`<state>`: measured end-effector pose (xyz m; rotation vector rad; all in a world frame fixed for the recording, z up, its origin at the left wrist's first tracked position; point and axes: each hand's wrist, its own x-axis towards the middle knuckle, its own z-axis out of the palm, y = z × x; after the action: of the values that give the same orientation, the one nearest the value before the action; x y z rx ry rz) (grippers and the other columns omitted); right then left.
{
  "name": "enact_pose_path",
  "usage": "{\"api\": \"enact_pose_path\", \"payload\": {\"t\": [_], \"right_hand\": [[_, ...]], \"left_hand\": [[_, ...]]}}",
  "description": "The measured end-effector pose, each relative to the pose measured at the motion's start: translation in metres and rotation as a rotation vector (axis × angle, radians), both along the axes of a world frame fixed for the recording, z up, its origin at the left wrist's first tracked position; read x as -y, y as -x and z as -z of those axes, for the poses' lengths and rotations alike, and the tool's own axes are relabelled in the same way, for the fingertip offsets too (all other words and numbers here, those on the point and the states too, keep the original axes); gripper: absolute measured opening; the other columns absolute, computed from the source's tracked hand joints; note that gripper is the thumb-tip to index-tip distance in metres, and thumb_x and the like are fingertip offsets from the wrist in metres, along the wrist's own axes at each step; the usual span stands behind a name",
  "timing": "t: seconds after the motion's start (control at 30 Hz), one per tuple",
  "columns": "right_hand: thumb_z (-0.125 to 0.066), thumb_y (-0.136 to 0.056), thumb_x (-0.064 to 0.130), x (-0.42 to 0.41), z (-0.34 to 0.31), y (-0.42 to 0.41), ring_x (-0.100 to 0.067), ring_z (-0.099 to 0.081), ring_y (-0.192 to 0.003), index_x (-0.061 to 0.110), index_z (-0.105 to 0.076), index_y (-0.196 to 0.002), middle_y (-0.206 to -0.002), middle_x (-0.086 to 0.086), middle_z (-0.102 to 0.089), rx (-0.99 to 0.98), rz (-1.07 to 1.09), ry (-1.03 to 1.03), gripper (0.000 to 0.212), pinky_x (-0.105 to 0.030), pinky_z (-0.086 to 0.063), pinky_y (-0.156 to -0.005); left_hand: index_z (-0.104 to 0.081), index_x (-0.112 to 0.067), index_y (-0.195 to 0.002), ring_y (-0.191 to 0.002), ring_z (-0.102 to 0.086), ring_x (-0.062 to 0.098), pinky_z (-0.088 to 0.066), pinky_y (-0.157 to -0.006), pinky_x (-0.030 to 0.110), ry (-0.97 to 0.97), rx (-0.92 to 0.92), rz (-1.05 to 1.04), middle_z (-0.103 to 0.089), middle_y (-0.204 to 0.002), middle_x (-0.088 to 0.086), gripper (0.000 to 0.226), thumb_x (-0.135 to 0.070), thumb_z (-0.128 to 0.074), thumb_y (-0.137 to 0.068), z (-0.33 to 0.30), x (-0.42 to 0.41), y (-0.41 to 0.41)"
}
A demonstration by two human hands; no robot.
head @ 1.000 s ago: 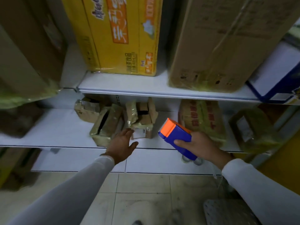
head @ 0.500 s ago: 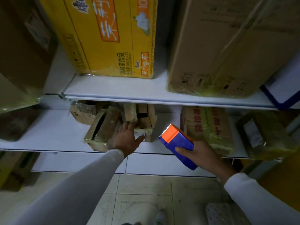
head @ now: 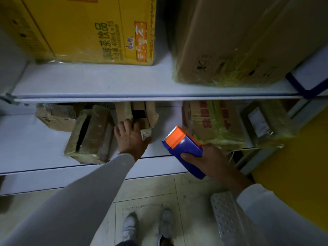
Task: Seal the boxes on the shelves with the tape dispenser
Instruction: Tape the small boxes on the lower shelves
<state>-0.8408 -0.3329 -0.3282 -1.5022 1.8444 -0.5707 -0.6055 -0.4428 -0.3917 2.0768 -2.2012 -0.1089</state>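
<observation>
A small brown box (head: 142,114) with its flaps standing open sits on the lower shelf (head: 32,139). My left hand (head: 130,137) lies on its front, fingers spread over the cardboard. My right hand (head: 207,160) grips a blue tape dispenser (head: 184,150) with an orange toothed head, held in the air to the right of that box. A tape-wrapped box (head: 90,134) lies tilted just left of my left hand, and another crumpled box (head: 55,116) sits behind it.
On the lower shelf right of the dispenser are a taped box with red print (head: 214,121) and a wrapped parcel (head: 264,121). The upper shelf (head: 106,82) carries a yellow carton (head: 85,29) and a large brown carton (head: 239,38). A perforated metal step (head: 229,221) stands by my feet.
My left hand has reached further in, from the shelf edge onto the open-flapped box. The right hand with the dispenser has stayed beside it. The view has closed in on the shelves.
</observation>
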Motion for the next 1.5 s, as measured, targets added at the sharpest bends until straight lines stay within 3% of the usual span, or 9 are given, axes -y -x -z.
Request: {"api": "enact_pose_path", "payload": {"t": [0.3,0.47,0.83,0.97,1.13,1.2,1.3,1.4,1.5], "right_hand": [[-0.072,-0.082,0.055,0.005,0.019,-0.039,-0.017,-0.061,-0.057,0.017,-0.058,-0.069,-0.062,-0.001,-0.062,-0.019,0.172,-0.107,0.042,-0.028,-0.042,-0.054],[-0.073,-0.08,0.053,-0.006,0.021,-0.055,-0.026,-0.069,-0.069,0.011,-0.065,-0.083,-0.077,-0.009,-0.071,0.057,0.236,-0.112,0.042,-0.04,-0.054,-0.067],[-0.071,-0.084,0.051,-0.045,0.005,-0.053,-0.024,-0.069,-0.081,0.011,-0.068,-0.097,-0.09,-0.008,-0.074,0.041,0.274,-0.123,0.042,-0.042,-0.055,-0.082],[-0.072,-0.083,0.05,-0.046,0.005,-0.058,-0.021,-0.069,-0.083,0.015,-0.068,-0.097,-0.09,-0.004,-0.074,0.076,0.268,-0.114,0.038,-0.041,-0.055,-0.083],[-0.075,-0.082,0.049,-0.045,0.007,-0.057,-0.019,-0.069,-0.082,0.014,-0.068,-0.099,-0.092,-0.004,-0.074,0.114,0.255,-0.103,0.039,-0.039,-0.053,-0.083],[-0.076,-0.082,0.045,-0.043,0.007,-0.054,-0.018,-0.069,-0.083,0.016,-0.065,-0.097,-0.092,-0.003,-0.074,0.134,0.22,-0.092,0.034,-0.039,-0.053,-0.084],[-0.076,-0.083,0.043,-0.041,0.005,-0.047,-0.015,-0.068,-0.085,0.018,-0.062,-0.103,-0.095,0.0,-0.072,0.134,0.159,-0.083,0.034,-0.035,-0.053,-0.083],[-0.077,-0.082,0.043,-0.04,0.003,-0.038,-0.013,-0.067,-0.088,0.02,-0.061,-0.109,-0.099,0.001,-0.071,0.133,0.125,-0.068,0.039,-0.032,-0.051,-0.08],[-0.077,-0.082,0.042,-0.036,0.003,-0.029,-0.018,-0.068,-0.091,0.019,-0.061,-0.109,-0.1,-0.001,-0.071,0.147,0.092,-0.066,0.039,-0.038,-0.053,-0.086]], "left_hand": [[-0.05,-0.011,-0.119,-0.128,-0.028,0.036,-0.02,-0.108,0.055,0.051,-0.047,0.028,-0.036,-0.136,0.015,0.085,-0.077,-0.058,-0.065,0.012,0.023,-0.002],[-0.049,-0.015,-0.116,-0.123,-0.033,0.034,-0.026,-0.104,0.056,0.038,-0.072,0.046,-0.041,-0.129,0.011,0.066,-0.062,-0.061,-0.072,0.012,0.019,-0.009],[-0.059,-0.023,-0.127,-0.145,-0.02,0.031,-0.006,-0.119,0.051,0.016,-0.007,0.849,-0.031,-0.154,0.007,0.038,-0.017,-0.061,-0.09,0.001,0.023,-0.097],[-0.049,-0.026,-0.137,-0.144,0.016,0.022,0.005,-0.119,0.043,-0.092,-0.012,0.852,0.002,-0.16,0.004,0.051,-0.029,-0.06,-0.088,-0.003,0.021,-0.102],[-0.046,-0.027,-0.14,-0.147,0.01,0.016,0.007,-0.119,0.039,-0.253,-0.085,0.847,0.004,-0.16,-0.005,0.094,-0.087,-0.041,-0.068,-0.018,0.009,-0.103],[-0.058,-0.024,-0.129,-0.145,-0.007,0.008,0.0,-0.116,0.026,-0.242,-0.393,0.713,-0.019,-0.152,-0.015,0.067,-0.072,-0.043,-0.083,-0.024,0.001,-0.096],[-0.06,-0.028,-0.119,-0.118,-0.055,0.021,-0.038,-0.097,0.024,-0.249,-0.681,0.418,-0.058,-0.125,-0.008,0.026,-0.034,-0.057,-0.094,-0.03,-0.005,-0.087],[-0.053,-0.018,-0.127,-0.113,-0.056,0.024,-0.046,-0.095,0.028,-0.202,-0.742,0.291,-0.056,-0.125,0.005,0.036,-0.02,-0.061,-0.092,-0.033,-0.008,-0.082],[-0.049,-0.01,-0.136,-0.133,-0.039,0.027,-0.029,-0.108,0.018,-0.199,-0.597,0.336,-0.041,-0.144,0.012,0.039,-0.011,-0.052,-0.096,-0.031,-0.01,-0.068]]}}
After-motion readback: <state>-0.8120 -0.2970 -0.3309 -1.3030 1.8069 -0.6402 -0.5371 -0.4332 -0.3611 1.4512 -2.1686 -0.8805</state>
